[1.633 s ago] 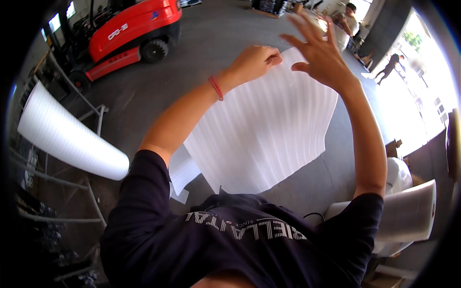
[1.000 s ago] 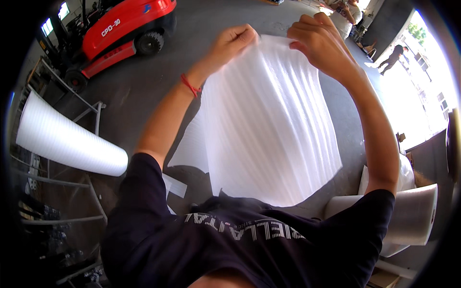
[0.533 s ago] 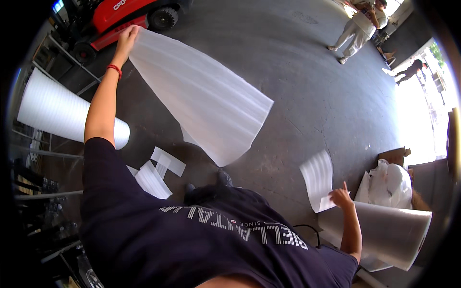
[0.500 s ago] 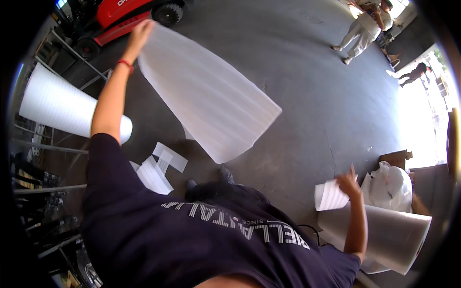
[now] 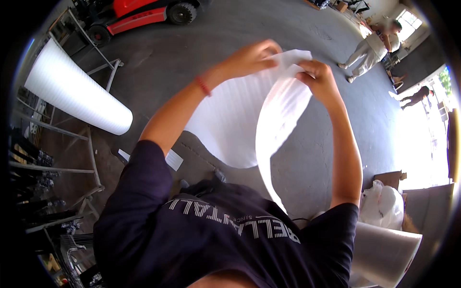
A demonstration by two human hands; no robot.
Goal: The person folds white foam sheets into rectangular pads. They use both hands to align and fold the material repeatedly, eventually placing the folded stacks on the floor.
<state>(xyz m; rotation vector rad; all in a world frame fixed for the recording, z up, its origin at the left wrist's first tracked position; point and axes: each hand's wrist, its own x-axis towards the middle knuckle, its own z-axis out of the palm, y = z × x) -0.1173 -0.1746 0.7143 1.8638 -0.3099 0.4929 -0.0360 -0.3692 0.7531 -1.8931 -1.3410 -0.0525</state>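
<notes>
A thin white foam sheet (image 5: pixel 230 120) hangs in front of me, folded over into a loop with its lower part drooping above the floor. At its upper edge my left hand (image 5: pixel 254 58), with a red band on the wrist, is closed with its fingertips on the sheet. Just to the right, my right hand (image 5: pixel 319 79) pinches the same sheet near its top corner. A narrow end of the foam trails down toward my shirt.
At left, a large white foam roll (image 5: pixel 81 91) rests on a metal rack (image 5: pixel 93 158). Foam scraps (image 5: pixel 174 160) lie near my feet. A clear plastic film roll (image 5: pixel 386 252) and white bag (image 5: pixel 382 204) are at lower right. Beyond are a red forklift (image 5: pixel 139 21) and a standing person (image 5: pixel 370 50).
My left hand has come down and right with the foam sheet, which now curves into a loop. My right hand has risen from beside the film roll to the sheet's upper edge.
</notes>
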